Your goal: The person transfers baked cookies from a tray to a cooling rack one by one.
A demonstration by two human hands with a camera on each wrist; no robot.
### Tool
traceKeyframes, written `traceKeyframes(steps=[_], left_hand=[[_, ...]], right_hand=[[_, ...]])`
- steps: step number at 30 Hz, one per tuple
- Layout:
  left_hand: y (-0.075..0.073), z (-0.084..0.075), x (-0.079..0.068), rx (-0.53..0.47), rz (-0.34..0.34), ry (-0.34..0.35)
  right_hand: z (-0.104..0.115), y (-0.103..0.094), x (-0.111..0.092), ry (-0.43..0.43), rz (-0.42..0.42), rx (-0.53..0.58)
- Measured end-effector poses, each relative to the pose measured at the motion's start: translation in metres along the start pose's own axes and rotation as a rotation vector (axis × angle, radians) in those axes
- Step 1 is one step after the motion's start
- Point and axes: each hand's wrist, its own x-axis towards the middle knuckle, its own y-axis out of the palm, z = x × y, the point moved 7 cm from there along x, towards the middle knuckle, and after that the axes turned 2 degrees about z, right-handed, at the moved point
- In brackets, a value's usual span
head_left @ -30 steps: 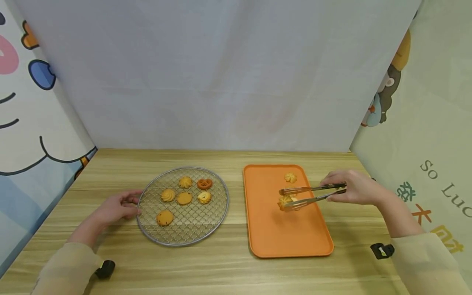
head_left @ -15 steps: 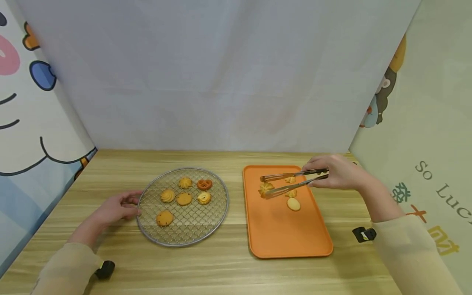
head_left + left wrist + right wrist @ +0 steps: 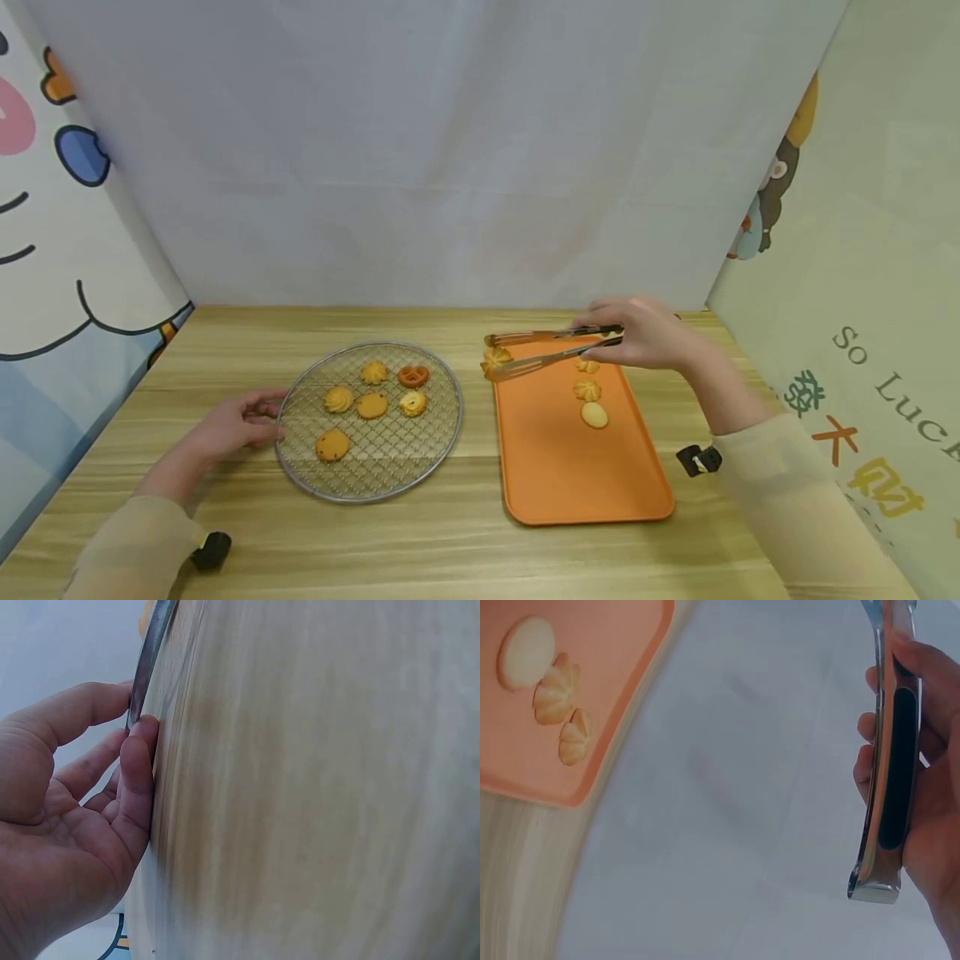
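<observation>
The piped star cookie (image 3: 495, 362) and the metal tongs (image 3: 542, 362) are now carried farther left than in the earlier frame. In the head view, the cookie is held between the slightly parted tong tips, apparently above the left edge of the orange tray (image 3: 585, 479); its ridged body is judged light and crumbly, best squeezed gently at its sides. In the left wrist view, the smooth metal rim of the wire rack (image 3: 152, 652) is pinched by the left hand (image 3: 67, 817). In the right wrist view, the tongs' dark-inset handle is gripped by the right hand (image 3: 939, 802); two fluted cookies (image 3: 556, 694) and a smooth oval cookie (image 3: 526, 652) are borne by the tray.
</observation>
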Motion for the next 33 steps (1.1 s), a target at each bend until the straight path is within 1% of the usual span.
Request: traceKeyframes(steps=[5, 11, 18, 22, 28, 33], left_hand=[[0.000, 0.001, 0.001, -0.006, 0.003, 0.003], [-0.001, 0.001, 0.000, -0.004, 0.006, -0.001], [0.000, -0.001, -0.002, -0.001, 0.010, -0.008], [0.001, -0.002, -0.002, -0.002, 0.013, -0.010], [0.001, 0.000, 0.000, -0.004, 0.017, -0.010], [0.001, 0.002, 0.001, -0.018, 0.023, -0.013]], right_hand=[[0.005, 0.004, 0.014, 0.018, -0.007, -0.003], [0.012, 0.009, 0.029, 0.025, -0.050, -0.014], [0.022, 0.020, 0.045, 0.032, -0.082, 0.017], [0.027, 0.028, 0.055, 0.038, -0.067, 0.043], [0.033, 0.046, 0.067, 0.071, -0.013, 0.051], [0.044, 0.064, 0.078, 0.045, 0.012, 0.006]])
